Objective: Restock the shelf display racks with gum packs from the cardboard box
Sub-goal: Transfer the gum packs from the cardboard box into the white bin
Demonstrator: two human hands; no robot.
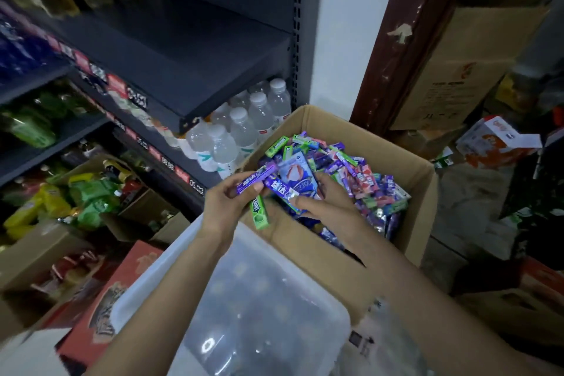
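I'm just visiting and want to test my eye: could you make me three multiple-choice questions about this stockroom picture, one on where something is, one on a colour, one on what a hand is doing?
1. Where do the water bottles stand?
A. inside the box
B. under the dark shelf, left of the box
C. on the top shelf

2. What colour is the long gum pack in the left hand?
A. purple
B. orange
C. white

3. What is the right hand doing?
A. hanging idle outside the box
B. pressing flat on a lid
C. holding packs over the box

Answers:
1 B, the bottles sit beneath the shelf beside the box's left wall.
2 A, the pack between those fingers is purple.
3 C, its fingers curl round blue and purple packs above the gum pile.
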